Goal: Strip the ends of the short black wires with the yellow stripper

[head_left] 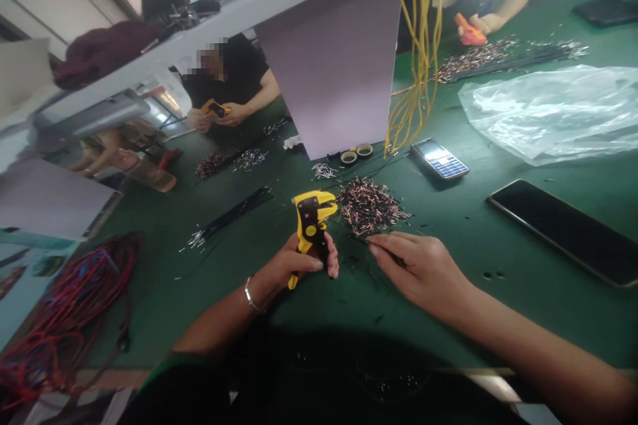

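Note:
My left hand [312, 259] is wrapped round the handles of a yellow and black wire stripper [312, 219], its jaws pointing right. My right hand [406, 262] is pinched at the near edge of a pile of short copper-ended black wire pieces [371, 206]; a dark wire seems to lie between its fingertips. The stripper's jaws are just left of the pile. To the left on the green table [239, 285] lies a bundle of black wires [232, 216] with bare silvery ends. Small silvery pieces [323, 170] lie behind the pile.
A keypad phone [440, 159] and a large black phone [568, 229] lie at right, near clear plastic [553, 113]. Yellow wires [416, 46] hang beside an upright panel [339, 60]. Red cables [84, 305] are at left. Other people work across the table.

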`<action>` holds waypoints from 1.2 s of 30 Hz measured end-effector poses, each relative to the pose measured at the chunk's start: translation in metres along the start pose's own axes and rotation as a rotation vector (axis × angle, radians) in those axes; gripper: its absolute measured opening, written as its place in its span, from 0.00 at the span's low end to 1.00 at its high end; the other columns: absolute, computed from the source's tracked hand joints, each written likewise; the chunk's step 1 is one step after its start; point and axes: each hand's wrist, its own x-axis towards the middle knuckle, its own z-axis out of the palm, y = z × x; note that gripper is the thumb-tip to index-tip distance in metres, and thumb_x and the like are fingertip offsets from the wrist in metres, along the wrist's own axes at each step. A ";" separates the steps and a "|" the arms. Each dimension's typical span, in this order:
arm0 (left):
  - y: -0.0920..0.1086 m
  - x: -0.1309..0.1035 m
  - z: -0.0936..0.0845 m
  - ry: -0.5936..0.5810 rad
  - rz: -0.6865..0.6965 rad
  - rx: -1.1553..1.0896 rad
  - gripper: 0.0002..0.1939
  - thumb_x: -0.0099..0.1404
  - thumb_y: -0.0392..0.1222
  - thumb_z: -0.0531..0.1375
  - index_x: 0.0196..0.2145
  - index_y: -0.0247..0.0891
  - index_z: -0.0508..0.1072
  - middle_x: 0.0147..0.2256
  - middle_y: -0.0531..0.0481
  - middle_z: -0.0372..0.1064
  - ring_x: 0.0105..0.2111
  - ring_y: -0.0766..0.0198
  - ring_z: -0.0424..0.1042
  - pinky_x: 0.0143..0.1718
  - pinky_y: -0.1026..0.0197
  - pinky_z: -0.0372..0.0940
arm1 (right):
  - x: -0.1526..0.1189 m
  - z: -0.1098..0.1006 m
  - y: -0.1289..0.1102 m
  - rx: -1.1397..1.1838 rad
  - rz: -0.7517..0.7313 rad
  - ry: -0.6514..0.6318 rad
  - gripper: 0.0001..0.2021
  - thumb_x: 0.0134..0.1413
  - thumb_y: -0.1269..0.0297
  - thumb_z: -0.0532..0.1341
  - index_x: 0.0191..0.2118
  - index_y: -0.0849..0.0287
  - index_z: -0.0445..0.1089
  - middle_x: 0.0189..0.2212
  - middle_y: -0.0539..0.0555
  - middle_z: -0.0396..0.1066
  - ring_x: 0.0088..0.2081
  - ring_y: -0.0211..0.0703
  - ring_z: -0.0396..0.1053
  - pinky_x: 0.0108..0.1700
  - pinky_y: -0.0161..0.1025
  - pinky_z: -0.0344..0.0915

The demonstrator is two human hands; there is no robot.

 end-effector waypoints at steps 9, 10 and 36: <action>0.001 -0.003 -0.003 0.001 0.010 0.111 0.18 0.53 0.37 0.68 0.42 0.32 0.72 0.33 0.44 0.71 0.33 0.56 0.72 0.40 0.49 0.67 | 0.003 -0.006 0.001 0.003 0.021 0.095 0.10 0.61 0.73 0.57 0.37 0.68 0.77 0.29 0.61 0.80 0.27 0.44 0.77 0.30 0.39 0.73; 0.001 -0.004 -0.003 0.001 0.003 0.124 0.18 0.53 0.37 0.68 0.42 0.32 0.72 0.33 0.44 0.71 0.33 0.56 0.72 0.40 0.50 0.67 | 0.002 -0.006 0.001 -0.001 0.020 0.087 0.11 0.61 0.73 0.57 0.36 0.67 0.77 0.29 0.61 0.80 0.27 0.44 0.77 0.30 0.39 0.73; 0.005 -0.007 0.005 -0.207 -0.172 -0.032 0.17 0.52 0.44 0.70 0.37 0.34 0.74 0.28 0.46 0.70 0.27 0.58 0.72 0.33 0.50 0.69 | 0.007 -0.013 0.017 0.214 0.115 0.020 0.10 0.59 0.69 0.59 0.35 0.58 0.80 0.28 0.54 0.79 0.29 0.43 0.76 0.32 0.40 0.74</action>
